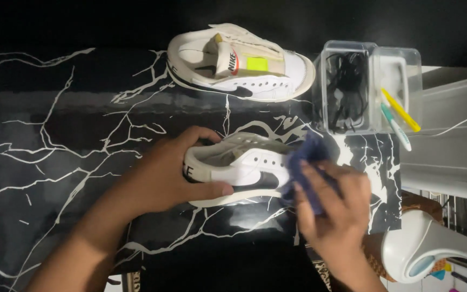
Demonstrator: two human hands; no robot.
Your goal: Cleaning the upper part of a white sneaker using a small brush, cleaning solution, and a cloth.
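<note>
A white sneaker (244, 165) with a black side mark lies on its side on the black marble-patterned table (71, 140). My left hand (174, 170) grips its heel end, thumb along the sole. My right hand (333, 208) presses a dark blue cloth (306, 159) against the toe end of this sneaker. A second white sneaker (244, 65), without laces and with a yellow tag on its tongue, rests at the far edge of the table.
Two clear plastic boxes stand at the far right: one (344, 89) holds black laces, the other (401, 94) holds a yellow and a green-white pen (398, 121). A white appliance (422, 246) sits low right, beside white furniture (455, 135).
</note>
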